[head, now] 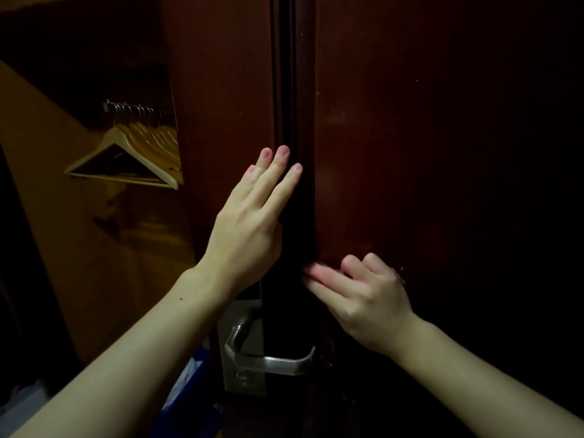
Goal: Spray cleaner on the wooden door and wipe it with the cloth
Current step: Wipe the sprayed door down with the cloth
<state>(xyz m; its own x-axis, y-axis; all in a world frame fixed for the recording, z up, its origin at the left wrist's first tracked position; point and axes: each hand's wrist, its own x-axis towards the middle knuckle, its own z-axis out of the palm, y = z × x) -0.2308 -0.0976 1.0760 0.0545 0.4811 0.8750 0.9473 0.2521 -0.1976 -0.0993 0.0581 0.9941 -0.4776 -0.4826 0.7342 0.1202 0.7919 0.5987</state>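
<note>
Left hand (249, 216) flat, fingers straight, on the wooden door (221, 90) edge above the lever; right hand (360, 292) blurred, grip unclear; no sprayer or cloth visible, wiping apparently not under way.

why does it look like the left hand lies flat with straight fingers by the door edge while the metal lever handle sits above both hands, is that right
Not quite. The head view shows the left hand flat with straight fingers by the dark door edge, but the metal lever handle sits below both hands, not above them. The right hand is blurred, low on the wooden door.
</note>
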